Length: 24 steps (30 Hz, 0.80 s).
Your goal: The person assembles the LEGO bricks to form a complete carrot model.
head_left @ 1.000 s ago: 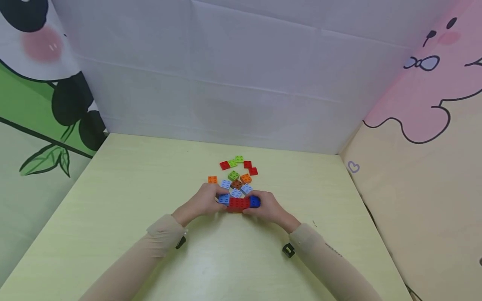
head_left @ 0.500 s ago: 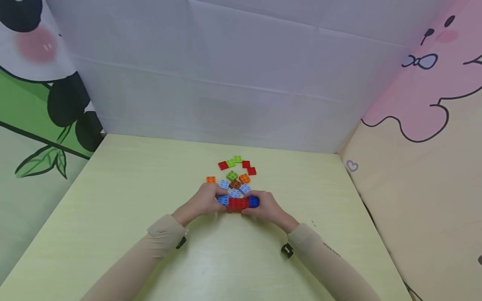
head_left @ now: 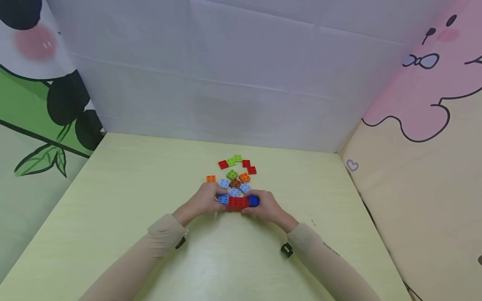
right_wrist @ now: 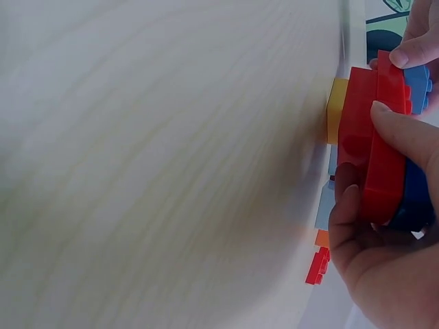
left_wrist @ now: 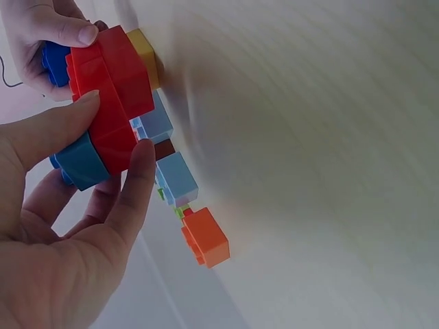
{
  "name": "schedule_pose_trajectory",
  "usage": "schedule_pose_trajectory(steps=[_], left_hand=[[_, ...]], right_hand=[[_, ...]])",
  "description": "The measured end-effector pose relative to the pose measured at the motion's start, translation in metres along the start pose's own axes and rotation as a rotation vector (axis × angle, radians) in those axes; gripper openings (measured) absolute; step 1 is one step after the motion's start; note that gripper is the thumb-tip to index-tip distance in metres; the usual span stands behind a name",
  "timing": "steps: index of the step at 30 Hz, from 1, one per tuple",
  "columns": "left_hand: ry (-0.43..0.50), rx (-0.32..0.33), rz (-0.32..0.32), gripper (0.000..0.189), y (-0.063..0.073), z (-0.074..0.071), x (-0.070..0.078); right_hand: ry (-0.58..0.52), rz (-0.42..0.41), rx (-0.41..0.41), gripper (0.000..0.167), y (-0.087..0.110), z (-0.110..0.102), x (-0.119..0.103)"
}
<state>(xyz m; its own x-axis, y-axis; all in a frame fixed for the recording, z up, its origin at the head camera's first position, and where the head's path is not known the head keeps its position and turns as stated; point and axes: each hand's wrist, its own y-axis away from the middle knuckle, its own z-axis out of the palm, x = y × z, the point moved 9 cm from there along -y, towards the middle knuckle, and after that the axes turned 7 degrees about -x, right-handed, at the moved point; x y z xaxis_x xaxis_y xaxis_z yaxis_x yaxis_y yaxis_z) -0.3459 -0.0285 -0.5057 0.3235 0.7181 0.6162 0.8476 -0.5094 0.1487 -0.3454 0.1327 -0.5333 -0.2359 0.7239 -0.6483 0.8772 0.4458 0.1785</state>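
Note:
A stack of toy building bricks stands between my two hands near the middle of the table. Long red bricks make up its body, with a yellow brick underneath. On top sit a lighter blue brick at the left end and a dark blue brick at the right end. My left hand grips the left end, its thumb on the near red face. At the other end my right hand holds the stack, thumb also on the red side. Some fingers are hidden behind the bricks.
Just beyond the stack lie loose light blue bricks, a brown brick, orange bricks and a green brick. Farther back are flat red pieces and lime pieces. A pale wall closes the table's far edge.

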Motion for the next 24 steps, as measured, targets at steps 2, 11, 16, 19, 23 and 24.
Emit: schedule_pose_trajectory(steps=[2, 11, 16, 19, 23, 24], left_hand=[[-0.002, 0.0, 0.006, 0.047, 0.0, 0.0, 0.0], [0.001, 0.014, 0.041, 0.047, 0.002, 0.0, 0.002], [0.002, 0.039, 0.033, 0.048, 0.004, 0.0, 0.002], [0.012, 0.036, 0.02, 0.054, 0.007, -0.003, 0.001], [0.092, 0.042, 0.043, 0.064, 0.012, -0.017, 0.0], [0.124, 0.06, 0.06, 0.063, 0.013, -0.023, -0.001]], right_hand=[[-0.003, -0.006, 0.0, 0.044, 0.0, 0.0, 0.0], [-0.005, -0.027, 0.002, 0.044, 0.002, -0.001, -0.001], [-0.012, -0.02, -0.005, 0.043, 0.002, -0.002, 0.0], [-0.009, -0.013, -0.007, 0.043, 0.001, -0.003, 0.0], [-0.006, -0.01, -0.01, 0.044, 0.001, -0.003, -0.001], [-0.006, -0.009, -0.011, 0.044, 0.001, -0.002, -0.001]])
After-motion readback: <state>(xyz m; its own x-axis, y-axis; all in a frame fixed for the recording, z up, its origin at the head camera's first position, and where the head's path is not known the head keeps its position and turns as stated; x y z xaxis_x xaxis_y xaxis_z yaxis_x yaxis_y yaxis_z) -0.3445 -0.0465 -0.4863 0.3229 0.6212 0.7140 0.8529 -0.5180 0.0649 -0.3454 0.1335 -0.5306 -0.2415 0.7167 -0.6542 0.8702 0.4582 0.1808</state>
